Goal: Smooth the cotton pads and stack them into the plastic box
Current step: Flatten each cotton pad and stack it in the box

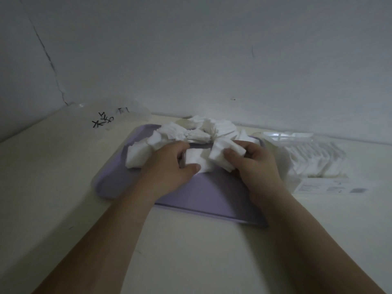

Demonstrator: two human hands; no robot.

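Head view: loose cotton pads (pixel 186 132) heaped on the purple tray (pixel 212 198) — plastic box (pixel 314 160) just right of it, part filled.
Tip: I'd flatten one pad fully, edges square, before boxing it.
Left hand (pixel 167 168): palm down, thumb pinching a flat pad (pixel 194 159).
Right hand (pixel 257 164): fingers curled round a crumpled bunch (pixel 220 152) — hands close together.

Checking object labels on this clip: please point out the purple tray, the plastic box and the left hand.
purple tray (pixel 203 198), head view, bare floor near its front edge.
plastic box (pixel 288 135), head view, clear far rim.
left hand (pixel 169 167), head view, back of the hand.
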